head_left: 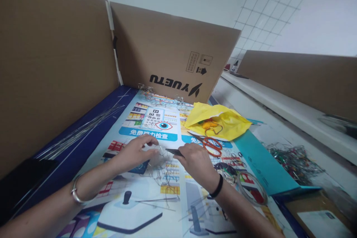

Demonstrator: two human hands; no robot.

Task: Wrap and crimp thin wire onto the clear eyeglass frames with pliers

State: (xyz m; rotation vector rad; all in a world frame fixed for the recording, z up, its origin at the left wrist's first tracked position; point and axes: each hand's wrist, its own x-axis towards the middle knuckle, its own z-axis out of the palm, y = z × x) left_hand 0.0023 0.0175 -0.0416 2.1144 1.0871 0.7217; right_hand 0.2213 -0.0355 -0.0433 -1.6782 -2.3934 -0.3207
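Observation:
My left hand (139,151), with a silver bangle at the wrist, has its thumb and forefinger curved around a small bit of thin wire. Facing it, my right hand (196,161) is closed around a dark pointed tool (174,151), whose tip reaches toward the left fingers. Tangled thin wire pieces (164,173) lie on the printed sheet (139,197) just below the hands. Orange-handled scissors (212,146) rest beyond my right hand, by an open yellow bag (220,119) with orange and red items inside.
Cardboard panels (173,52) stand at the left and back. Long straight wires (83,130) lie on the blue strip at left. A clear round dish (251,187) is near my right forearm, and a wire heap (295,161) lies farther right. More wire pieces (180,102) sit by the back panel.

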